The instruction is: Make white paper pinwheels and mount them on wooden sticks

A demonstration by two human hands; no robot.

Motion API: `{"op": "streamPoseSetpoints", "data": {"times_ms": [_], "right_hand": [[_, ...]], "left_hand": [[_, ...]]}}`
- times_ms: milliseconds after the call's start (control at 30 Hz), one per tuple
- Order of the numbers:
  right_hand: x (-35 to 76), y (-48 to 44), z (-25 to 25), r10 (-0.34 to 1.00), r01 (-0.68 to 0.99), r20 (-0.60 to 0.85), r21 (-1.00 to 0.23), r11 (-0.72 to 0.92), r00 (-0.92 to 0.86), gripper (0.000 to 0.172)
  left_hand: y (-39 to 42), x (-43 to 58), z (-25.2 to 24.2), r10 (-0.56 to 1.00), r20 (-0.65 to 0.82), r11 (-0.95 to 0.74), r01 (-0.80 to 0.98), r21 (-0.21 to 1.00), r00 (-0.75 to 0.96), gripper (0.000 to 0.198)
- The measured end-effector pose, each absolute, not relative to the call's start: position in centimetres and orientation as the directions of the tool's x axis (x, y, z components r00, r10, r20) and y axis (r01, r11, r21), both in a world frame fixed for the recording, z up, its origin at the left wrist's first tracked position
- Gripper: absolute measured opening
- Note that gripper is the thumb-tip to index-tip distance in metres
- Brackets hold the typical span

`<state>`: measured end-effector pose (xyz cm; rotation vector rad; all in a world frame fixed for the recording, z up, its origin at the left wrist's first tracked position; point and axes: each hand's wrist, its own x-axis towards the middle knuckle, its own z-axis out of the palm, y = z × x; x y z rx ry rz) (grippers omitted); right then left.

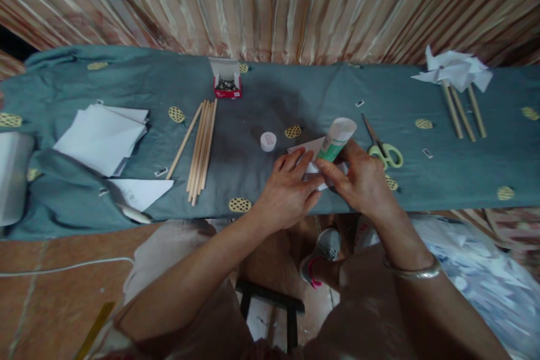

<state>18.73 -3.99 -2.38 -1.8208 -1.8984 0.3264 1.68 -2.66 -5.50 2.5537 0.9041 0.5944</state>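
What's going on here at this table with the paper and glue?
A person sits at a cloth-covered table. Their right hand holds a green and white glue tube, tipped down onto a folded white paper that the left hand presses flat. A white cap lies on the cloth nearby. Scissors lie to the right, wooden sticks and a paper stack to the left, and paper pinwheels at the far right.

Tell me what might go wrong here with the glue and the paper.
1. The right hand grips the glue tube tilted down onto the white paper; a hard squeeze may ooze glue onto the left hand pressing the paper, or the cloth.
2. The loose cap lies apart on the cloth and might roll away.
3. The scissors lie close beside the right hand; it may bump them.
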Motion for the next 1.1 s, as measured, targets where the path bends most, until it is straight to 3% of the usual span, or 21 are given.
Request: {"op": "streamPoseSetpoints", "data": {"times_ms": [1100], "right_hand": [[19.8,-5.0,-3.0,0.967,0.874,0.254,-0.465,0.141,-0.021,0.039]], "left_hand": [[-2.6,1.6,-5.9,0.656,0.271,-0.732,0.507,0.456,0.704,0.03]]}}
